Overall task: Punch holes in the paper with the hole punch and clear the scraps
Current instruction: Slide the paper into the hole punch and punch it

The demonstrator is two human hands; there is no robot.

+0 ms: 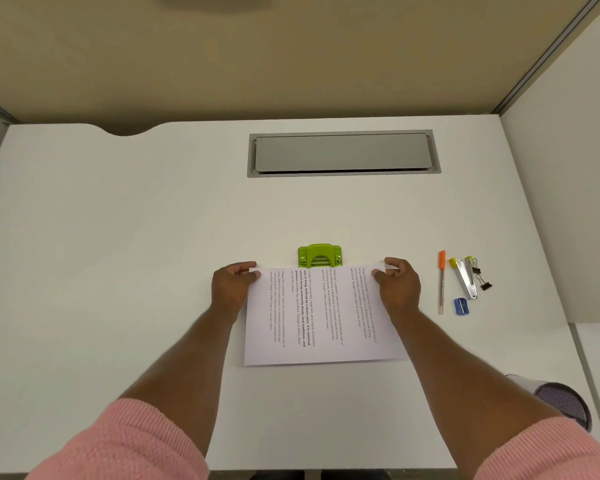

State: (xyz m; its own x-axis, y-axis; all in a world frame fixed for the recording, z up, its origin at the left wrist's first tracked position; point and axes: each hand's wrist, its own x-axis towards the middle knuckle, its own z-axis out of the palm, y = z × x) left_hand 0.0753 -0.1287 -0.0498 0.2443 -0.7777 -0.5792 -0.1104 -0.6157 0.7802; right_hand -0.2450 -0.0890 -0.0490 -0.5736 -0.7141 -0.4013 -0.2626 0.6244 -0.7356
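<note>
A sheet of printed paper (323,317) lies sideways on the white desk (153,237). Its far edge meets the front of a lime-green hole punch (320,255), which stands just beyond the sheet; whether the edge is inside the slot I cannot tell. My left hand (234,285) pinches the paper's far left corner. My right hand (397,284) pinches the far right corner. Both forearms reach in from pink sleeves at the bottom. No paper scraps show.
To the right lie an orange-capped pen (441,282), a metal stapler-like tool (465,278), two black binder clips (482,277) and a blue sharpener (461,306). A grey cable hatch (343,153) sits at the back. A mesh bin (565,403) stands beside the desk's right front.
</note>
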